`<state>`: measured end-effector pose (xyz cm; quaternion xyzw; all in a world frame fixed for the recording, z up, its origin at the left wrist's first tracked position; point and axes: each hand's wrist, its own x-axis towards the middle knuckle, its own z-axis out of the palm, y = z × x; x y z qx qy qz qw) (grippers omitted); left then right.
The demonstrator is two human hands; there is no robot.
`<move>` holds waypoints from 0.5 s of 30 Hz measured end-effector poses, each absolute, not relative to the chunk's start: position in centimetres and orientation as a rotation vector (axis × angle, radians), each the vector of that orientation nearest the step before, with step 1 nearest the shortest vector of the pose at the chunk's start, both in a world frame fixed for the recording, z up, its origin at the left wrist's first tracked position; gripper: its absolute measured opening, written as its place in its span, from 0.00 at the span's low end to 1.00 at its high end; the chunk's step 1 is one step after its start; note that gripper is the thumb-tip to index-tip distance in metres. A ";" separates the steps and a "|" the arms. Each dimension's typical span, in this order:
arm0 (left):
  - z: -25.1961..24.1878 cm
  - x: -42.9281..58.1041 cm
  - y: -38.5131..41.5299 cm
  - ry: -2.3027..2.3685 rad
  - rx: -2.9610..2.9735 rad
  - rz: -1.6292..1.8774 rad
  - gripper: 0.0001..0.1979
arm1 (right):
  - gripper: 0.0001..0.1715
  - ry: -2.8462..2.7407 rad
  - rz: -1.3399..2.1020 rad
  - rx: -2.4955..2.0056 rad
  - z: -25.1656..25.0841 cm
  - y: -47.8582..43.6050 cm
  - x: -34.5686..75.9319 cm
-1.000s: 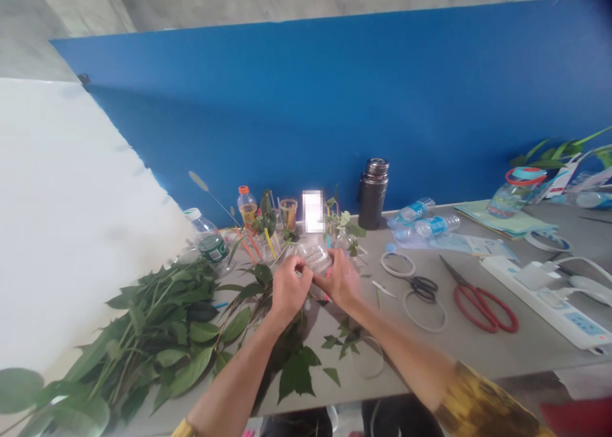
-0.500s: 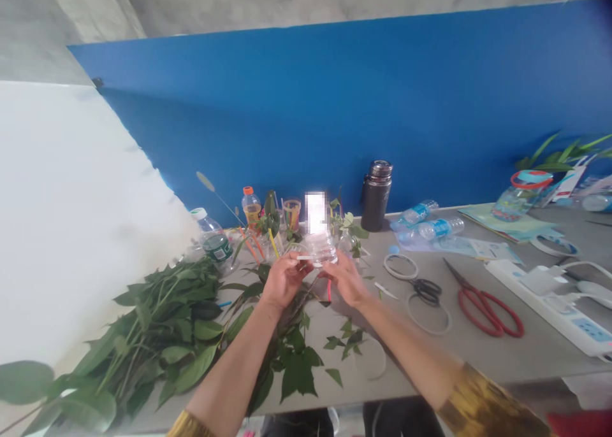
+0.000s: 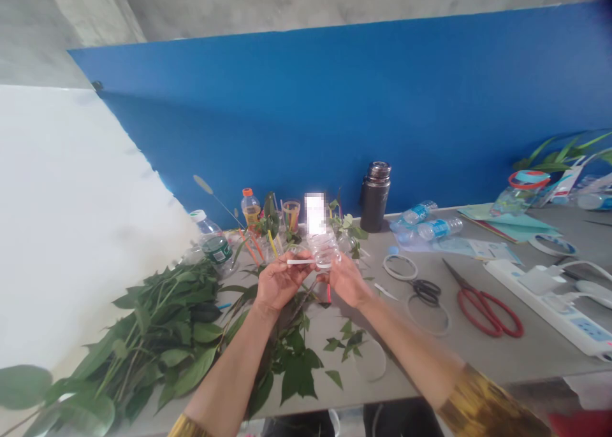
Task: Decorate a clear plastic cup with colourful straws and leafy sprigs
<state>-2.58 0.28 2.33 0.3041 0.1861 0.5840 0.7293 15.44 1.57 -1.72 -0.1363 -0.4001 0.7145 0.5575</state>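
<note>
My right hand grips a clear ridged plastic bottle piece from its right side, above the middle of the table. In the pinched fingers of my left hand is a thin white strip, its right end against or very close to the bottle piece's lower edge. Whether the strip sticks to it I cannot tell. Behind the bottle piece a pixelated white patch covers part of the view. Below my hands lie cut leafy stems and a small leaf sprig.
A heap of leafy branches fills the left. Several bottles and straws stand behind, beside a black thermos. To the right are a tape roll, black-handled scissors, red-handled scissors and a white power strip.
My left hand has shifted slightly left, and more of the white strip shows, now lying level along the bottle piece's lower edge. The bottle piece has tilted and moved a little right.
</note>
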 end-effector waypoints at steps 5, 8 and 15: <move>2.3 -2.8 0.2 0.375 0.671 1.260 0.05 | 0.23 -0.885 1.665 -0.338 -1.6 1.5 15.4; 2.2 -3.0 0.2 0.353 0.658 1.261 0.04 | 0.22 -0.835 1.752 -0.297 -1.5 1.6 15.5; 2.2 -3.3 0.0 0.321 0.707 1.231 0.08 | 0.25 -0.954 1.762 -0.216 -1.2 1.1 15.6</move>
